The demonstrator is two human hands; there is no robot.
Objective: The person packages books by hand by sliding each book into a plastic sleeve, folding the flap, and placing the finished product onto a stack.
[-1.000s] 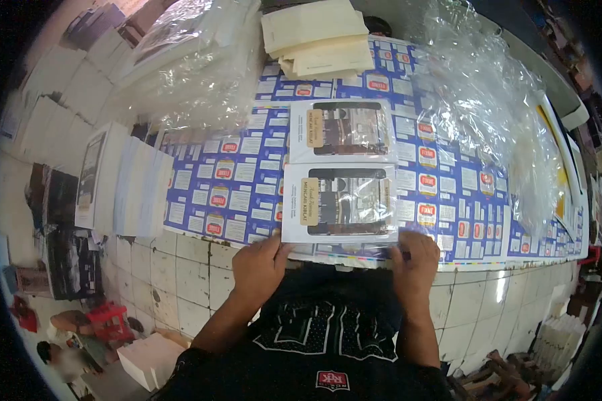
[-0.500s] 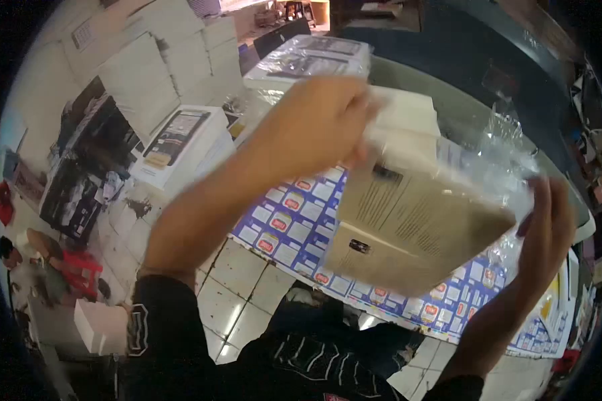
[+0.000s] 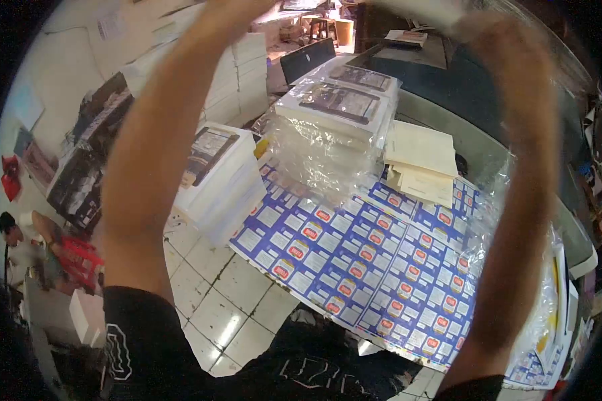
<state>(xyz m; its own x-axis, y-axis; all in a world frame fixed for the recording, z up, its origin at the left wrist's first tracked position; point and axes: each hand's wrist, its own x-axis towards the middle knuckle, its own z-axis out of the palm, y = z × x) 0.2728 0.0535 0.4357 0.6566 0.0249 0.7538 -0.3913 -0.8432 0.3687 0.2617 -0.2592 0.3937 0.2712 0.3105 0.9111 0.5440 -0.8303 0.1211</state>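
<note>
Both my arms are raised, and the hands are at the top of the head view. My left hand [image 3: 253, 7] is mostly cut off by the top edge, with its fingers hidden. My right hand [image 3: 505, 43] is smeared by motion, its fingers closed at the end of a pale, blurred sheet of paper [image 3: 425, 12] that runs out of view. Below them lies a blue printed sheet [image 3: 354, 267] covering the table. Cream paper pieces [image 3: 421, 150] rest at its back, beside plastic-wrapped stacks of printed covers [image 3: 338, 103].
Another stack with a printed top [image 3: 214, 167] stands at the left. Clear plastic film [image 3: 485, 220] lies along the table's right side. A person [image 3: 43, 247] is at the far left near a red crate [image 3: 80, 260]. White tiles [image 3: 231, 307] form the floor.
My hands have risen from over the table to the top edge. The tan printed sheet has left the tabletop area, uncovering the blue sheet and cream pieces. The view has shifted slightly.
</note>
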